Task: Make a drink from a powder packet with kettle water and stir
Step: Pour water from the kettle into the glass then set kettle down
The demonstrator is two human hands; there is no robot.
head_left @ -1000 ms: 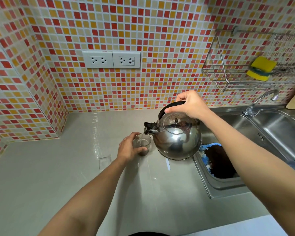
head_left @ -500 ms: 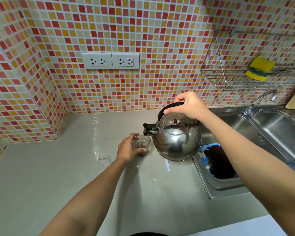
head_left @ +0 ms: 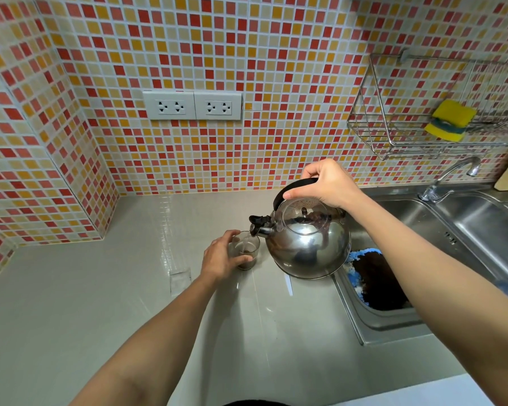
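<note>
A small clear glass (head_left: 248, 251) stands on the grey counter (head_left: 100, 288) with dark powder and some liquid at its bottom. My left hand (head_left: 222, 256) wraps around its left side. My right hand (head_left: 327, 183) grips the black handle of a shiny steel kettle (head_left: 308, 244), held above the counter and tilted left. Its black-capped spout (head_left: 257, 225) sits over the glass rim, and a thin stream of water runs from it into the glass. A clear empty packet (head_left: 180, 279) lies flat on the counter left of my left wrist.
A steel sink (head_left: 467, 235) lies to the right, with a blue cloth and dark mass (head_left: 376, 279) in its near basin and a tap (head_left: 452, 177) behind. A wire rack (head_left: 393, 136) with a yellow sponge (head_left: 450, 120) hangs on the tiled wall. Two sockets (head_left: 192, 106) sit above the counter.
The kettle has tipped further to the left and its spout has come down over the glass. Water now runs into the glass. My left hand has stayed on the glass.
</note>
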